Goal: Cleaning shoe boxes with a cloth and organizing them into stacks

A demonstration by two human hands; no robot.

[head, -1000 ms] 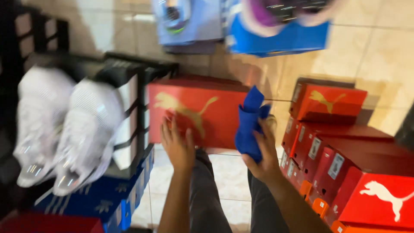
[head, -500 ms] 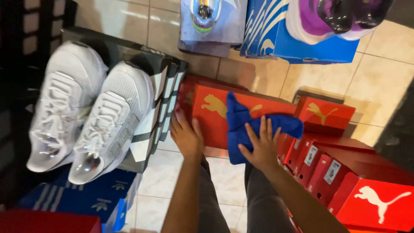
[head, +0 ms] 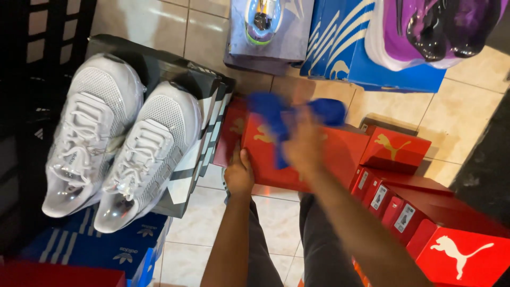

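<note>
Fingers of left hand [head: 239, 172] grip near edge of red cardboard shoebox [head: 340, 154]. Right hand [head: 303, 143], blurred, fingers clenched on crumpled blue cloth [head: 276, 114] pressed against box lid. Box sits above tiled floor [head: 212, 212], beside white mesh sneakers [head: 122, 143].

Shoe shop floor: wrapped white sneakers [head: 114, 143] displayed at 9 o'clock, stacked red shoeboxes [head: 425, 212] at 4 o'clock.

One head-worn camera only, looking steeply down from close above the tiled floor [head: 457, 122], forearms reaching in from the bottom edge.
</note>
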